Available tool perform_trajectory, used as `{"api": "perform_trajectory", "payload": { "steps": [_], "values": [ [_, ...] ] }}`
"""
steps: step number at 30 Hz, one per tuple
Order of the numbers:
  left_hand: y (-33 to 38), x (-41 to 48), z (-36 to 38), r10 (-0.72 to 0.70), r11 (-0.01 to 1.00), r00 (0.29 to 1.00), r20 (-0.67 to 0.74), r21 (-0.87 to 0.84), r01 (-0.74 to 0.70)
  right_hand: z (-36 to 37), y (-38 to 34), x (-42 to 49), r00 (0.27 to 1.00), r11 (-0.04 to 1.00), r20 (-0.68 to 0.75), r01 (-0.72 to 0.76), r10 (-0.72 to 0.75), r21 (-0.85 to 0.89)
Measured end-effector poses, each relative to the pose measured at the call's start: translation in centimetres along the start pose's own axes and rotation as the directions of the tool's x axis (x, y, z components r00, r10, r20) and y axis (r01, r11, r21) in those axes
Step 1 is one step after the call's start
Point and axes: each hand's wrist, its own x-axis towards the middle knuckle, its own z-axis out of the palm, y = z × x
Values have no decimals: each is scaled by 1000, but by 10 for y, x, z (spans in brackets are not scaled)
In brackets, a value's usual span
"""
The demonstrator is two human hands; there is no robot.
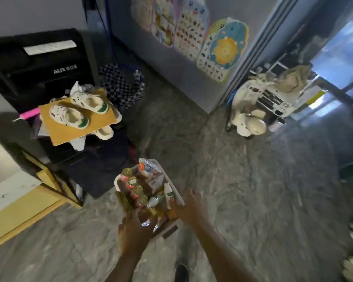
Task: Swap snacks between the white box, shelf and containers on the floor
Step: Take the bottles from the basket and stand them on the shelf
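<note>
White box (178, 197) is sitting near, packed with snacks. Left hand (135, 226) is reaching into its near end, grasp unclear. Right hand (189, 206), fingers spread, is probably steadying the right rim.

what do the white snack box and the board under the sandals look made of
White box: likely moulded plastic, smooth, with rounded corners and a cut handle slot. Board: probably cardboard or thin fibreboard, matte tan, flat with a thin edge; the blur leaves it open.
</note>
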Motion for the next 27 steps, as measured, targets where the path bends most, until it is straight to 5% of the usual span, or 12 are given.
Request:
{"api": "perform_trajectory", "payload": {
  "steps": [12,23,27],
  "values": [
    [-7,41,171,-343,937,910,-232,-151,314,108,77,164,905,912,135,410,-403,-26],
    [-56,118,278,-391,917,801,-454,-121,379,237,105,256,810,810,-14,586,-586,-2],
    [-46,131,291,-483,870,735,-476,-164,465,253,101,276,810,811,46,585,-584,-8]
  ]
}}
